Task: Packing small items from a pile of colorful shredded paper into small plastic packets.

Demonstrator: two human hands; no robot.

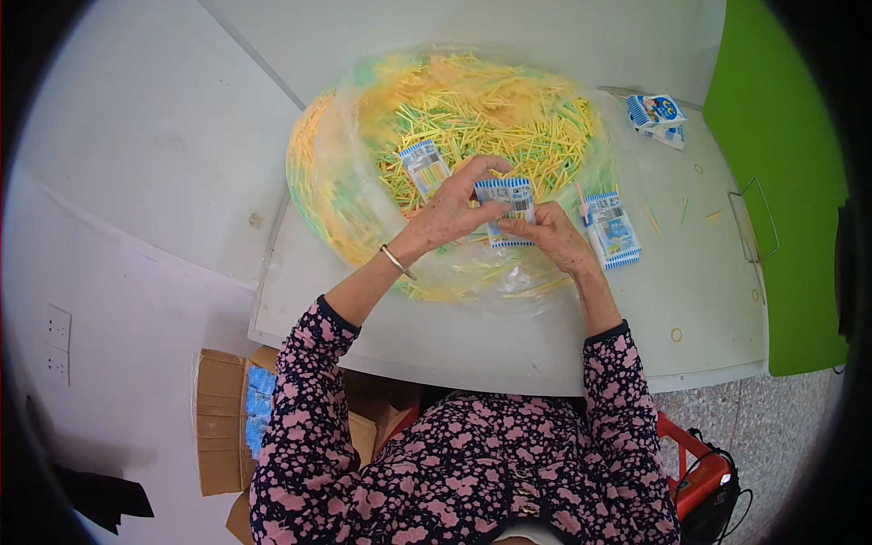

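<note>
Both hands hold one small blue-and-white packet point(510, 193) above a large clear plastic bag point(341, 150). My left hand point(451, 211) grips the packet's left side, thumb across its front. On its lower right, my right hand point(556, 238) pinches it with thumb and fingers. Thin yellow, green and orange sticks point(490, 118) fill the bag. Another packet point(424, 167) lies on the sticks, just beyond my left hand. To the right of my right hand, a further blue-and-white packet point(614, 232) rests on the table, with a pink stick point(581, 200) beside it.
More packets point(656, 113) lie at the table's far right. Loose sticks point(713, 215), rubber bands point(676, 335) and a wire handle point(756, 222) are on the right side of the white table point(436, 350). A cardboard box point(221, 422) with blue packets stands below left.
</note>
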